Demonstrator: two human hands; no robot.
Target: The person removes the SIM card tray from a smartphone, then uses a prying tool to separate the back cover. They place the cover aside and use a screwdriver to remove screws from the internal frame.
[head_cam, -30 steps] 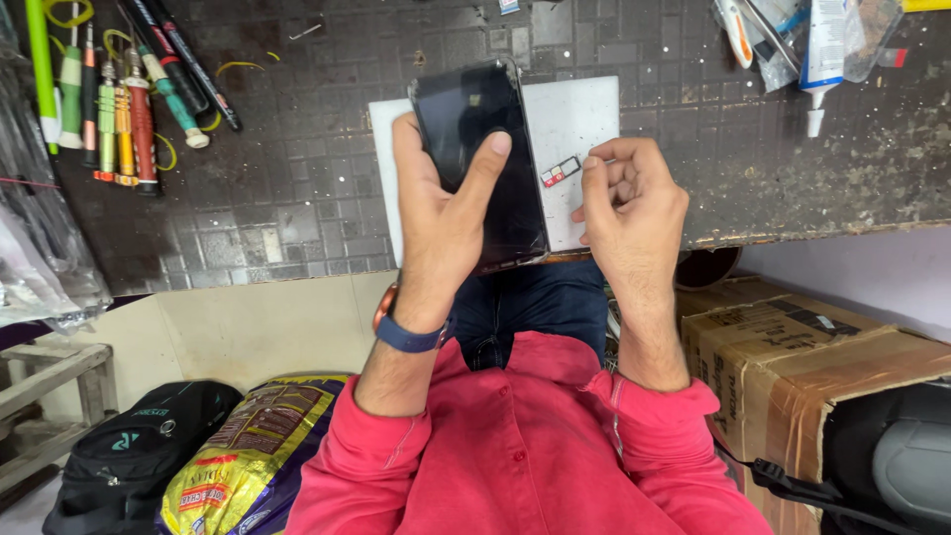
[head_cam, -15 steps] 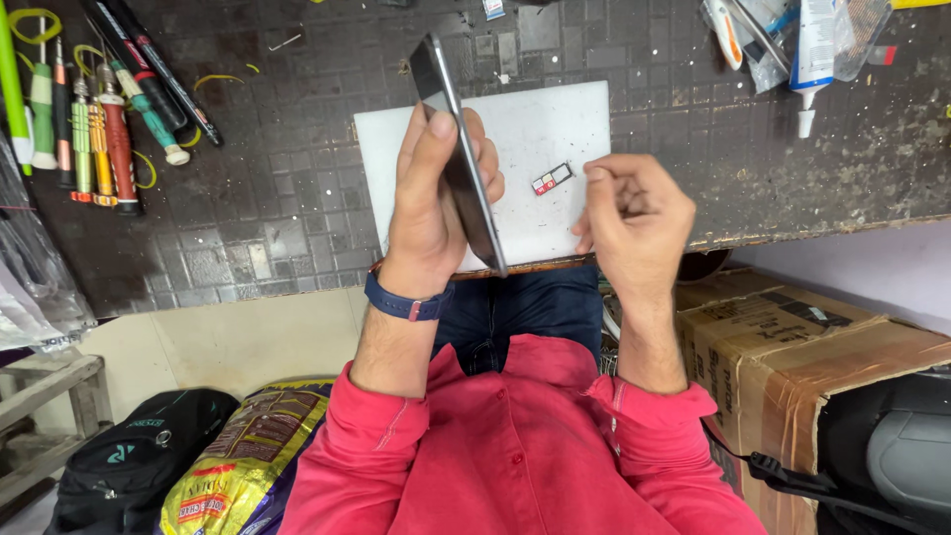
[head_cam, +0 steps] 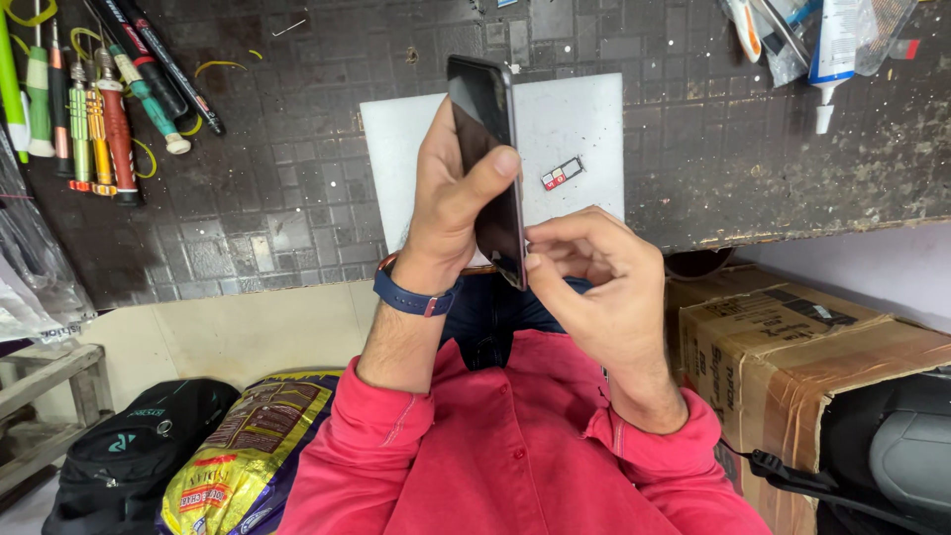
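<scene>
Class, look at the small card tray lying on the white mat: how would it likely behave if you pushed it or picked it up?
The card tray looks thin and tiny, so it is probably very light and would likely slide easily across the smooth white mat. Lying flat, it seems unlikely to roll or tip. Its slim frame may bend, and fingertips might struggle to pinch it.

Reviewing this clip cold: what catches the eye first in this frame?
The left hand grips a dark slim smartphone edge-on above a white rectangular mat, while the right hand pinches at the phone's lower side edge. A small card tray with a red and white chip lies on the mat, and colourful screwdrivers line the dark tiled workbench at far left.
</scene>
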